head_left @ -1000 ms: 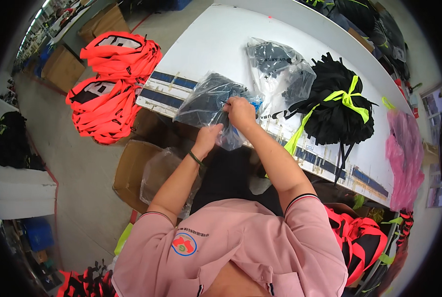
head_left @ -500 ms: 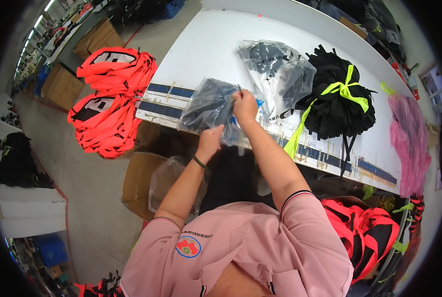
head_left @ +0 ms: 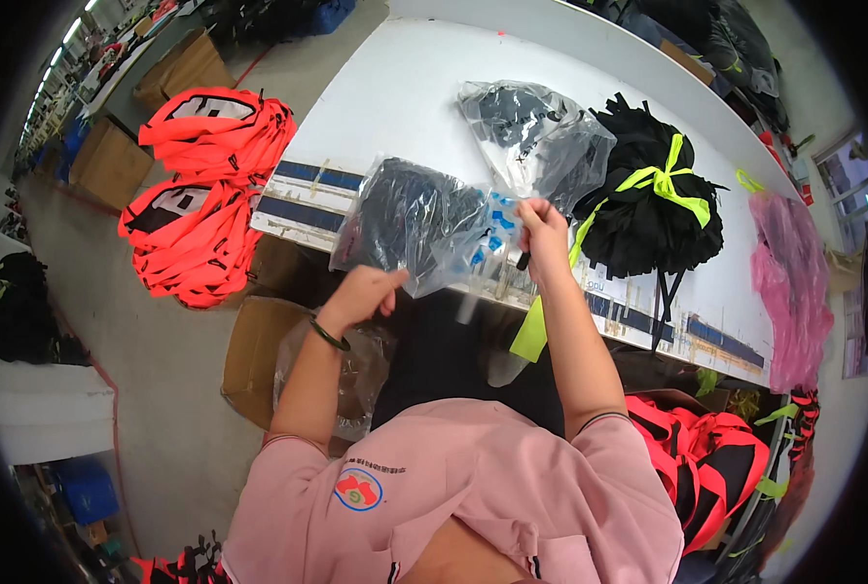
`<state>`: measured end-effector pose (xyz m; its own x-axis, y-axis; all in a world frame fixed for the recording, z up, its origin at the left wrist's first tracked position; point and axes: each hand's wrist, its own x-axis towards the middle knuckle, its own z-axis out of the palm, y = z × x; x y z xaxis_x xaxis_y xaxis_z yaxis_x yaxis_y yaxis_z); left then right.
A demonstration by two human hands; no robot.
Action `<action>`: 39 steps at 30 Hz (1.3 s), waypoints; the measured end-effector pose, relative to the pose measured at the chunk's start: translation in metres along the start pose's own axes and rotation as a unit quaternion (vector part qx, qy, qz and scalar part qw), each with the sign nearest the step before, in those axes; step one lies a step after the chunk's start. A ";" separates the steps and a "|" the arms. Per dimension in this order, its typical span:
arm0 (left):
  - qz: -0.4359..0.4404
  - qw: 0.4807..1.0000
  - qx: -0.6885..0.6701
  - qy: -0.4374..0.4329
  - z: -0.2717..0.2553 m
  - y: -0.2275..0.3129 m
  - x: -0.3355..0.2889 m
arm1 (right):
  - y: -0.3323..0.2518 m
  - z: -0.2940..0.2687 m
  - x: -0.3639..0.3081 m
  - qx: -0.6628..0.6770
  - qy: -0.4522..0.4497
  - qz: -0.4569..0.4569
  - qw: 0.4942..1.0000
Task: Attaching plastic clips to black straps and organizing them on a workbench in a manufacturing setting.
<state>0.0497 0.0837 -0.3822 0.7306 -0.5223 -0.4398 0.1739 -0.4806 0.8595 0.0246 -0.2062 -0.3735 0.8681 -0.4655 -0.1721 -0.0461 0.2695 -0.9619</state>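
A clear plastic bag (head_left: 395, 209) with a folded black item inside lies at the front edge of the white table. My right hand (head_left: 545, 234) pinches the bag's right end, beside some blue printed marks, and a small dark piece shows just under its fingers. At the bag's near left corner is my left hand (head_left: 361, 295), loosely curled, index finger pointing at the plastic and the fingertips apart. Behind it lies a second clear bag (head_left: 541, 131) with dark and white contents. To its right sits a bundle of black straps (head_left: 653, 209) tied with a neon yellow band (head_left: 664, 178).
Two stacks of neon orange and black goods (head_left: 200, 234) stand left of the white table (head_left: 395, 88). A pink plastic bag (head_left: 789, 282) hangs at the right. Below are an open cardboard box (head_left: 259, 355) and more orange-black goods (head_left: 702, 457).
My right hand has moved right, drawing the bag's end out and spreading the plastic flatter. My left hand has shifted left and down, its fingers looser than before.
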 end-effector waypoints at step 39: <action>0.521 0.802 0.186 0.227 0.108 0.073 0.026 | 0.056 -0.040 -0.067 0.188 0.173 0.055 0.965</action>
<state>0.0106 -0.0406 -0.3594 0.5312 -0.5072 0.6787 -0.8338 -0.1706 0.5251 -0.0556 -0.1941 -0.4243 0.6474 -0.6529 -0.3931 0.1098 0.5903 -0.7997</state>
